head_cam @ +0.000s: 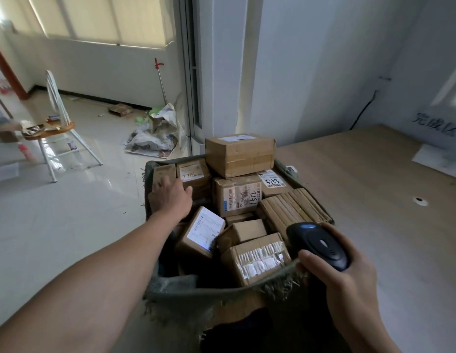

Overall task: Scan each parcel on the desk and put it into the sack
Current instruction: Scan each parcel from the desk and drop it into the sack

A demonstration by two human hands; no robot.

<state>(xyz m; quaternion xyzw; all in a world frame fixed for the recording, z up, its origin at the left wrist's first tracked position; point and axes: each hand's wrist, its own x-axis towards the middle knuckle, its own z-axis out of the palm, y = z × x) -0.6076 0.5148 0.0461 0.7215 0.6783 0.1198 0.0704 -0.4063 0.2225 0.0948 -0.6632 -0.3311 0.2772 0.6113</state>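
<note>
Our left hand [168,193] lies spread, fingers fairly straight, on a small box [163,173] in the far-left corner of the sack [196,291], gripping nothing we can see. Our right hand [349,273] wraps the scanner [320,244] at the near-right rim, nose pointing ahead-left. The desk [374,187] lies nearer that hand.

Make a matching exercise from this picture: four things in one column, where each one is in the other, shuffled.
1 scanner
2 left hand
3 large brown box
4 white chair

A on the floor, far left
B topmost in the sack
C gripped by the right hand
D resting on a parcel at the sack's left edge

Pairs: 1-C, 2-D, 3-B, 4-A
</note>
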